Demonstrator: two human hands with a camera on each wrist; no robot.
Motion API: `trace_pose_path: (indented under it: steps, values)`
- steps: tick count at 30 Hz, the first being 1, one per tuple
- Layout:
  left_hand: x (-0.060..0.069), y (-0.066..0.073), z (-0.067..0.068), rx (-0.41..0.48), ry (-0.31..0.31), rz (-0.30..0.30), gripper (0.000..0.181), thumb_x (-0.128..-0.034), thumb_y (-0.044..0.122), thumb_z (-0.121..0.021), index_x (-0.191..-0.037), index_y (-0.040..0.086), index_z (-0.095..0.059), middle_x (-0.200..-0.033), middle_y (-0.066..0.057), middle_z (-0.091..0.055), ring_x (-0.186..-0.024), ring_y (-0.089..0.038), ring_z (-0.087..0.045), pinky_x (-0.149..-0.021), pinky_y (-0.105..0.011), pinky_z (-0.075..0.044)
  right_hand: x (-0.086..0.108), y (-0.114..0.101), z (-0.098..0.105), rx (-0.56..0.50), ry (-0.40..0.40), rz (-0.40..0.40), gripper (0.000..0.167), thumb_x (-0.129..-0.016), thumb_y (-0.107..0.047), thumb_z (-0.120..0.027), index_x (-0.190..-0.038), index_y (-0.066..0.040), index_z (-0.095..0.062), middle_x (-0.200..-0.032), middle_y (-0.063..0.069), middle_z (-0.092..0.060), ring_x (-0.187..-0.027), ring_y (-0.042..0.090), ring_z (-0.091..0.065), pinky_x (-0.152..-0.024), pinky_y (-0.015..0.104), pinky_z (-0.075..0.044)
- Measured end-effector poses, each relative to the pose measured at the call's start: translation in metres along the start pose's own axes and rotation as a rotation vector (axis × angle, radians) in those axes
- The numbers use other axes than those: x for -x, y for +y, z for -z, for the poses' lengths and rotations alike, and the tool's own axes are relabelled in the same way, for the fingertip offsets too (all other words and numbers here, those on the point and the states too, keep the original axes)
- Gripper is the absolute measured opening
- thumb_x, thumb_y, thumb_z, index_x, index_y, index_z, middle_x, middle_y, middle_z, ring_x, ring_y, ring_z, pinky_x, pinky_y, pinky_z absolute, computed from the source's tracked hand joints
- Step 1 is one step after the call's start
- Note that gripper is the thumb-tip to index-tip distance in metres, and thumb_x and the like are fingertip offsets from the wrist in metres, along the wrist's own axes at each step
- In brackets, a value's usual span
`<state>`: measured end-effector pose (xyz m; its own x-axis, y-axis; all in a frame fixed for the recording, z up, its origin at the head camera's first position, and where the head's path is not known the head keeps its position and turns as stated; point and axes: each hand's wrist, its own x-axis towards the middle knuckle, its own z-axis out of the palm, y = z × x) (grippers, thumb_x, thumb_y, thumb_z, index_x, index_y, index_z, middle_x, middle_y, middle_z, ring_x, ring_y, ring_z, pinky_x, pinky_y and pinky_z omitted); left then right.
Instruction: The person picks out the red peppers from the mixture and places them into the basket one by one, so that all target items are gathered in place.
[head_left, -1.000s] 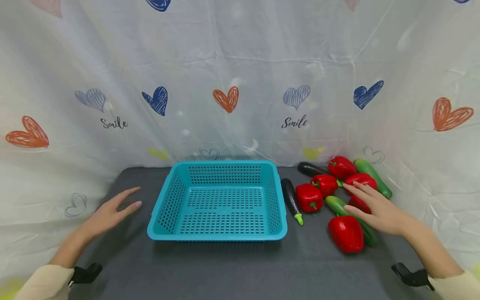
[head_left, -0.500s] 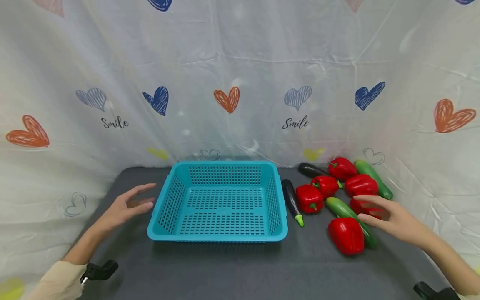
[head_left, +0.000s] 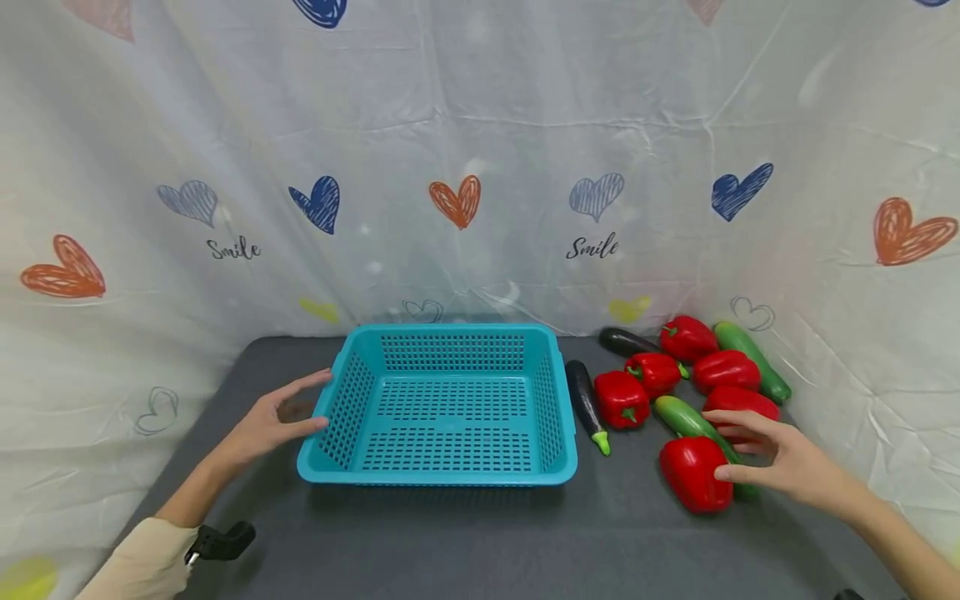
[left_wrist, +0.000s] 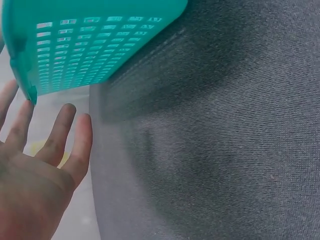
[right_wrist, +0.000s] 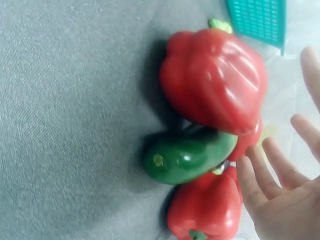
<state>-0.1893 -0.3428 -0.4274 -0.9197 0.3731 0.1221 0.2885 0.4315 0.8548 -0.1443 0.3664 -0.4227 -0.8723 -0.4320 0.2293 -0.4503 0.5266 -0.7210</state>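
Observation:
A turquoise plastic basket (head_left: 442, 478) with slotted walls stands in the middle of the grey table. My left hand (head_left: 264, 427) is at its left rim, fingers and thumb extended. In the left wrist view, fingertips overlap the basket's edge (left_wrist: 22, 82); whether they touch is hard to tell. My right hand (head_left: 795, 462) hovers with parted fingers beside the nearest red bell pepper (head_left: 693, 477), holding nothing. Behind that pepper lies a cucumber (head_left: 678, 414), partly covered. The right wrist view shows this pepper (right_wrist: 215, 80) and the cucumber's end (right_wrist: 172, 160) left of the spread fingers.
Right of the basket lie an eggplant (head_left: 583, 396), another eggplant (head_left: 624, 342), several more red bell peppers (head_left: 621, 398) and a second cucumber (head_left: 753, 358). A white curtain (head_left: 480, 108) with printed hearts hangs behind and along both sides.
My left hand has moved right, up to the basket's left rim. My right hand has come lower and nearer, from above the rear peppers to beside the front one. The vegetables lie as before.

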Motion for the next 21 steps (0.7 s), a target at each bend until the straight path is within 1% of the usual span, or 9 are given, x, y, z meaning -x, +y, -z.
trace_pose_path:
  steps: [3,6,8,9,12,14,16,19,21]
  values:
    - [0.000,-0.001,-0.002,-0.027,0.007,-0.031,0.064,-0.0988,0.005,-0.067,-0.156,0.005,-0.039,-0.162,-0.019,-0.027,-0.129,-0.056,-0.044,-0.089,-0.033,-0.052,0.001,0.003,-0.005,0.008,0.001,0.024,0.066,-0.080,0.000,-0.086,-0.139,0.000,-0.056,-0.133,0.009,-0.058,-0.111,0.011,-0.059,-0.085,0.024,-0.053]
    - [0.000,-0.002,-0.003,-0.057,0.017,-0.055,0.063,-0.0977,0.004,-0.068,-0.154,0.002,-0.040,-0.162,-0.021,-0.027,-0.129,-0.057,-0.044,-0.091,-0.034,-0.051,0.001,0.006,-0.009,0.011,0.004,0.050,0.068,-0.078,0.001,-0.087,-0.139,0.001,-0.056,-0.133,0.007,-0.058,-0.112,0.008,-0.058,-0.084,0.024,-0.053]
    - [0.000,-0.001,-0.004,-0.069,0.027,-0.065,0.063,-0.0969,0.003,-0.069,-0.154,0.002,-0.041,-0.162,-0.021,-0.027,-0.128,-0.057,-0.045,-0.092,-0.037,-0.051,0.001,0.007,-0.011,0.003,0.006,0.068,0.070,-0.076,0.003,-0.087,-0.139,0.001,-0.056,-0.133,0.006,-0.059,-0.112,0.007,-0.058,-0.085,0.023,-0.052]
    - [-0.001,-0.001,-0.004,-0.075,0.031,-0.069,0.063,-0.0966,0.003,-0.069,-0.153,0.001,-0.042,-0.162,-0.021,-0.028,-0.128,-0.056,-0.045,-0.093,-0.040,-0.052,0.001,0.008,-0.012,-0.003,0.006,0.075,0.070,-0.076,0.003,-0.087,-0.139,0.001,-0.056,-0.133,0.006,-0.059,-0.113,0.007,-0.058,-0.085,0.023,-0.052]
    - [-0.002,-0.001,-0.005,-0.082,0.040,-0.081,0.063,-0.0962,0.003,-0.070,-0.153,0.001,-0.042,-0.161,-0.021,-0.028,-0.128,-0.056,-0.045,-0.094,-0.053,-0.051,0.000,0.008,-0.015,-0.021,0.001,0.097,0.072,-0.075,0.005,-0.087,-0.139,0.002,-0.055,-0.134,0.007,-0.060,-0.114,0.007,-0.058,-0.085,0.022,-0.052]
    - [-0.003,-0.002,-0.006,-0.087,0.042,-0.089,0.063,-0.0962,0.003,-0.070,-0.153,0.001,-0.042,-0.162,-0.021,-0.028,-0.129,-0.055,-0.044,-0.094,-0.062,-0.047,0.001,0.008,-0.017,-0.026,0.000,0.096,0.072,-0.075,0.004,-0.088,-0.139,0.002,-0.055,-0.134,0.008,-0.060,-0.116,0.006,-0.056,-0.085,0.022,-0.052]
    - [-0.004,-0.003,-0.007,-0.094,0.041,-0.095,0.063,-0.0961,0.003,-0.070,-0.153,0.001,-0.042,-0.162,-0.021,-0.027,-0.131,-0.054,-0.043,-0.096,-0.066,-0.043,0.001,0.007,-0.020,-0.028,0.001,0.085,0.071,-0.075,0.003,-0.088,-0.139,0.002,-0.055,-0.134,0.009,-0.059,-0.117,0.005,-0.053,-0.084,0.023,-0.052]
    - [-0.005,-0.006,-0.007,-0.103,0.049,-0.087,0.065,-0.0960,0.005,-0.071,-0.154,0.003,-0.042,-0.162,-0.018,-0.028,-0.132,-0.052,-0.042,-0.097,-0.067,-0.041,0.001,0.006,-0.024,-0.007,0.010,0.054,0.070,-0.076,-0.001,-0.089,-0.138,0.000,-0.057,-0.133,0.008,-0.060,-0.117,0.004,-0.051,-0.083,0.025,-0.053]
    - [-0.005,-0.007,-0.007,-0.104,0.051,-0.081,0.065,-0.0960,0.005,-0.071,-0.154,0.003,-0.042,-0.162,-0.018,-0.028,-0.132,-0.053,-0.042,-0.096,-0.067,-0.042,0.000,0.006,-0.026,0.023,0.016,0.028,0.069,-0.076,-0.006,-0.090,-0.137,-0.003,-0.059,-0.131,0.006,-0.060,-0.115,0.002,-0.049,-0.081,0.026,-0.054]
